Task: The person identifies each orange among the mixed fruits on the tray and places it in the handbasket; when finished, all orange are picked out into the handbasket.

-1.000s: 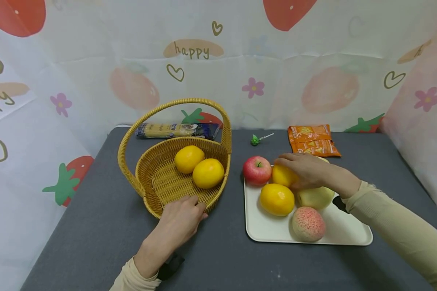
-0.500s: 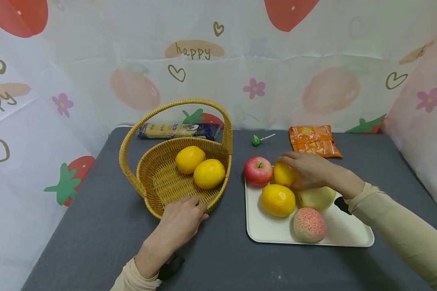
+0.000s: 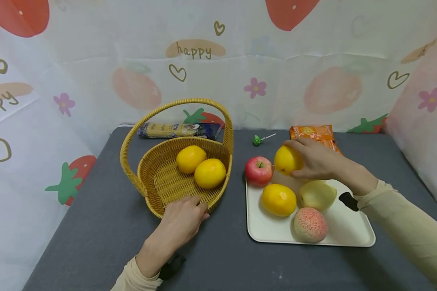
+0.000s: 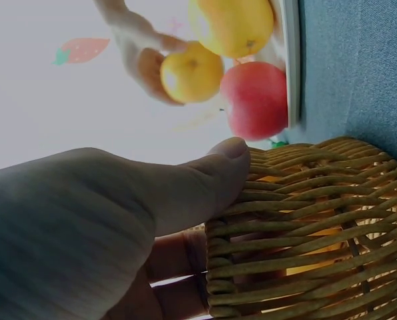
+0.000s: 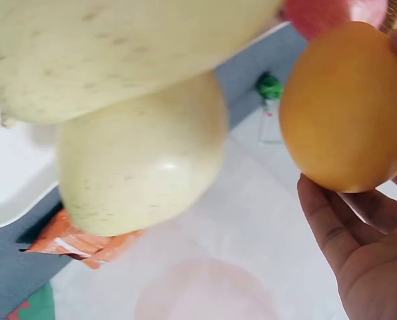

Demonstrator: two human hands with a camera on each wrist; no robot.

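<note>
In the head view, my left hand (image 3: 183, 220) grips the near rim of a woven basket (image 3: 164, 182), thumb outside and fingers inside as the left wrist view shows. Two lemons (image 3: 210, 173) lie in the basket's right half. My right hand (image 3: 320, 161) holds another lemon (image 3: 287, 160) between thumb and fingers, raised above the back of a white tray (image 3: 262, 234). On the tray are a red apple (image 3: 258, 171), a lemon (image 3: 278, 200), a pale pear (image 3: 318, 195) and a peach (image 3: 310, 225). A second pear (image 5: 145, 167) shows in the right wrist view, hidden behind my hand in the head view.
Behind the basket lies a pack of pasta (image 3: 178, 130). A green lollipop (image 3: 257, 140) and an orange snack bag (image 3: 315, 132) are at the table's back edge, before a printed curtain (image 3: 218, 89). The basket's tall handle (image 3: 193, 101) arches over it.
My right hand has lifted the lemon off the tray, up and slightly to the right, uncovering more of the pear. The left hand stays on the basket rim.
</note>
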